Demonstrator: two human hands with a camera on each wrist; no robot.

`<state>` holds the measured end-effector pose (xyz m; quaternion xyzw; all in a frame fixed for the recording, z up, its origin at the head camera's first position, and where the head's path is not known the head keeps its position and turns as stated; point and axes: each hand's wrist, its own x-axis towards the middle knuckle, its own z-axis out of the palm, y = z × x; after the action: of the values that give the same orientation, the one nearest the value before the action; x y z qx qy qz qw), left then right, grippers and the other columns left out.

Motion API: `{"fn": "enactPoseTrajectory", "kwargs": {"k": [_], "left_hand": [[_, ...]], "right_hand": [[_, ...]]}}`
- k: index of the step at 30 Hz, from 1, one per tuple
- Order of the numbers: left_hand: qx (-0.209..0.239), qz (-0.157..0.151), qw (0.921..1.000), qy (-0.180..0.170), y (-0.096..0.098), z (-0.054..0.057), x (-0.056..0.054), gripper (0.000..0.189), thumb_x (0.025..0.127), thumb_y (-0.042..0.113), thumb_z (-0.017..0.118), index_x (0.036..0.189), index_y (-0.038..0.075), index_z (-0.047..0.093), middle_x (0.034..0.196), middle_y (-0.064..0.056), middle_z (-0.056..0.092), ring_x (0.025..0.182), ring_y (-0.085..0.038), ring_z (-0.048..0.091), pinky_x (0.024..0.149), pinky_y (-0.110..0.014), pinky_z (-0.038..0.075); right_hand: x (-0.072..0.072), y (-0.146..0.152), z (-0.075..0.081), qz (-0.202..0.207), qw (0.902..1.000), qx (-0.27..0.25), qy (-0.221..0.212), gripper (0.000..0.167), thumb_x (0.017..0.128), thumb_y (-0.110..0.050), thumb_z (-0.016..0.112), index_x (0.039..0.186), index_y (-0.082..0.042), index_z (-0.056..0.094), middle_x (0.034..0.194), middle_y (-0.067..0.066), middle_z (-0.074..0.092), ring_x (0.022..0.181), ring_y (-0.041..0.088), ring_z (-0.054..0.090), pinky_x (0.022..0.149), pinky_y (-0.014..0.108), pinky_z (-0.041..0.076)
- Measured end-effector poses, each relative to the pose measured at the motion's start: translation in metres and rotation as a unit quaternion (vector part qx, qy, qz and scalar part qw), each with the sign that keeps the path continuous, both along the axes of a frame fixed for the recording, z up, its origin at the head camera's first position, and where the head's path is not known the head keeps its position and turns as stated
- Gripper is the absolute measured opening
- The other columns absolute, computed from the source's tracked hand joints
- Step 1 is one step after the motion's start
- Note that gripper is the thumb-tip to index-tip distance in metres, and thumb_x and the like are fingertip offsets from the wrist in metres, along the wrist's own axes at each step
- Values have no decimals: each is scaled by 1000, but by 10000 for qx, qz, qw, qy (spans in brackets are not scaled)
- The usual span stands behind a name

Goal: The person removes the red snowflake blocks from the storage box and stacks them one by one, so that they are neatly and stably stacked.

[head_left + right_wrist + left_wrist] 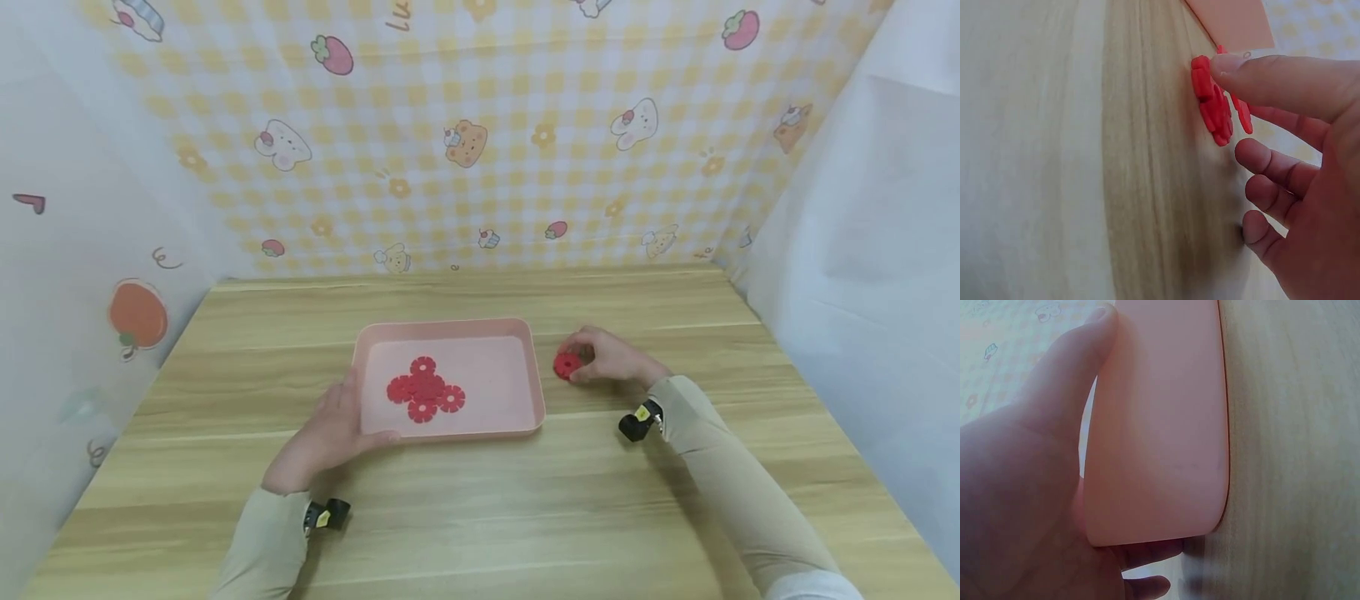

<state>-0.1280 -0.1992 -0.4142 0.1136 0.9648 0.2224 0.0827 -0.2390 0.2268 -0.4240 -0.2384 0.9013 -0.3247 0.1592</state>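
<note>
A shallow pink tray (480, 329) stands mid-table. My left hand (333, 425) holds its near left corner; in the left wrist view the thumb (1100, 325) lies along the top edge of the tray wall (1166, 437), with fingers round the short end. Several red notched plastic discs (422, 408) lie in a cluster inside the tray, some overlapping. Right of the tray, my right hand (603, 357) pinches a red notched disc (1244, 115) between thumb and index finger. Other red discs (1213, 103) lie on the table against it; how many cannot be told.
The wood-grain table (480, 517) meets a yellow checked cloth backdrop (510, 183) at its far edge. White sheets (862, 208) hang at the left and right sides. A small black camera (637, 423) is worn on each wrist.
</note>
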Motion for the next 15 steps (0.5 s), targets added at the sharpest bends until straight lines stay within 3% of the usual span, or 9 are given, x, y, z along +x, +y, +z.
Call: {"fn": "enactPoseTrajectory", "kwargs": {"k": [15], "left_hand": [[-31,119,9998,-166,0,0,-2,126,71,60,74,146,-11,3,132,-32,36,113,-41,39,91,-57,45]], "right_hand": [[-2,1,-4,166,9997,107,150,43,73,-9,80,113,-6,65,100,8,54,94,22,49,83,33,40]]}}
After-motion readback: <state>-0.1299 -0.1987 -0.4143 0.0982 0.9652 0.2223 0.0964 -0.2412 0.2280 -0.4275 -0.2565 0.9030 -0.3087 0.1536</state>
